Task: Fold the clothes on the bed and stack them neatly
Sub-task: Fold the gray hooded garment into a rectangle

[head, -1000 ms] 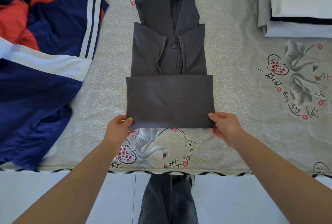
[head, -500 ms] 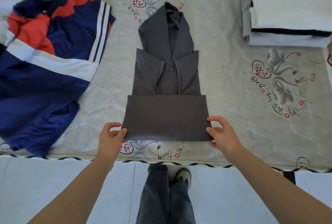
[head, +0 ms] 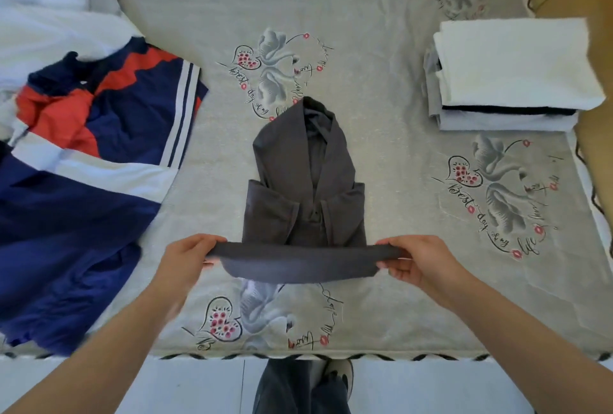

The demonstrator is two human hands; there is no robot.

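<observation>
In the head view, a dark grey hoodie [head: 303,194] is lying in the middle of the bed [head: 398,181], with its hood pointing away from the person and its sleeves folded in over the chest. The near part of the hoodie is lifted off the bed as a folded band stretching between the two hands. The left hand [head: 185,257] is gripping the left end of this band, with the fingers curled over the top and the thumb underneath, so its grip is closed on the cloth. The right hand [head: 414,261] is pinching the right end in the same way, fingers above and thumb below, and its grip is also holding the hoodie. The lifted band is sagging a little in the middle and is hanging just above the printed bedsheet, near the front edge of the bed. To the left, a navy, red and white jacket [head: 83,181] is lying unfolded and crumpled, well apart from the hoodie. Behind it, some white cloth [head: 49,25] is lying loose in the far left corner. To the right, a stack of folded clothes [head: 510,82] is sitting near the right edge of the bed, with a white piece on top and a dark layer showing under it.
</observation>
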